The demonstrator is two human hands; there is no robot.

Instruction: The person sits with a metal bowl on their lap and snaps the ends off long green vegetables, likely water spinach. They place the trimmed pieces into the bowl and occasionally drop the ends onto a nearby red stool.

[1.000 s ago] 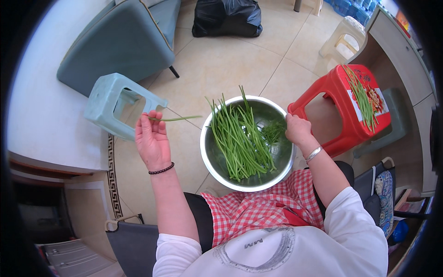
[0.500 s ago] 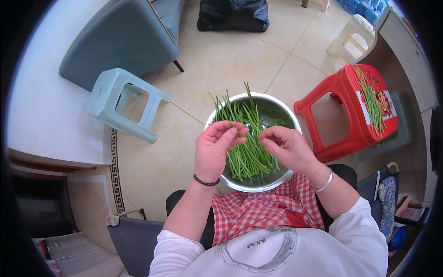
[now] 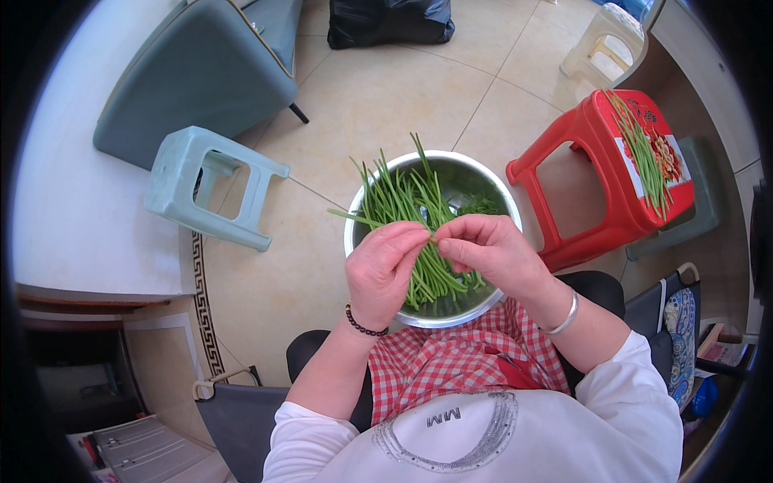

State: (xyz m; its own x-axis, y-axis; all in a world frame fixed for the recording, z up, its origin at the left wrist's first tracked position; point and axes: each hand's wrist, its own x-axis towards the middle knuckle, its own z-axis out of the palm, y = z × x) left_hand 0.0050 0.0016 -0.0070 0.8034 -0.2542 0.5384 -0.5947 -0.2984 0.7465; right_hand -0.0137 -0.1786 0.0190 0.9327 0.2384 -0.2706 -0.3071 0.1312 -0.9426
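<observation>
My left hand (image 3: 383, 264) and my right hand (image 3: 498, 251) meet over a round steel bowl (image 3: 465, 177), fingertips pinched close together. A long green garlic scape (image 3: 346, 214) sticks out to the left past my left hand, its other end pinched between the fingertips of both hands. Below lie many garlic scapes (image 3: 394, 197) in the bowl, several leaning over its far rim. Finer green bits (image 3: 477, 204) sit at the right inside of the bowl. My fingers hide the middle of the held scape.
To the right stands a red plastic stool (image 3: 576, 173) with a row of green scapes (image 3: 642, 153) on top. A pale blue stool (image 3: 211, 189) is on the left, near a blue-grey sofa (image 3: 193, 80). A black bag (image 3: 390, 22) lies farther off. A checked apron (image 3: 467, 350) covers my lap.
My hands, apart before, have come together at the fingertips. A scape now juts out left of my left hand. The whole view has shifted slightly.
</observation>
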